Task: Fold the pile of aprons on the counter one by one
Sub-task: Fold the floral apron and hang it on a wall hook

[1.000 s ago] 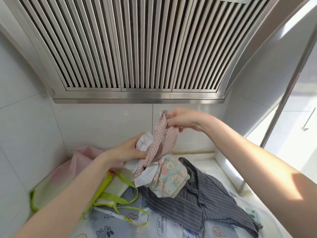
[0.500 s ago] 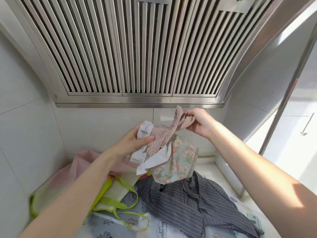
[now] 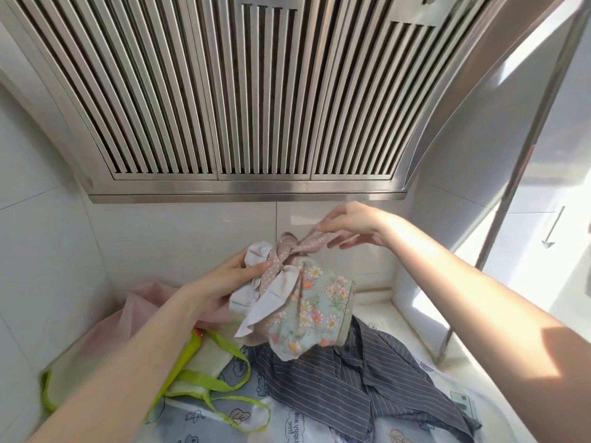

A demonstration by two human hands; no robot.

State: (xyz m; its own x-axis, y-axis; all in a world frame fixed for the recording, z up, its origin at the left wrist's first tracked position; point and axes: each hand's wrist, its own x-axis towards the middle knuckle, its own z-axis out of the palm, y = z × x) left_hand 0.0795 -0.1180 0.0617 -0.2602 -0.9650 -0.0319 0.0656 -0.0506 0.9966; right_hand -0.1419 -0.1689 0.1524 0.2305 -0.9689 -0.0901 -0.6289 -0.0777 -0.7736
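A bundled floral apron (image 3: 311,310) with white ruffles hangs in the air above the pile. My left hand (image 3: 224,279) grips its ruffled top from the left. My right hand (image 3: 350,223) pinches the end of its pink polka-dot strap (image 3: 307,246) between thumb and forefinger, the other fingers spread out. The strap is wound around the bundle's neck. Below lie a grey striped apron (image 3: 351,382), a green-trimmed apron (image 3: 204,362), a pink one (image 3: 144,302) and a pale blue printed one (image 3: 224,423).
A steel range hood (image 3: 243,91) hangs close overhead. White tiled walls (image 3: 48,251) close the left and back. A steel pole (image 3: 499,238) stands at the right by the counter edge (image 3: 463,353).
Both hands lifted the floral bundle off the pile. My right hand drew the polka-dot strap out to the right and spread its fingers.
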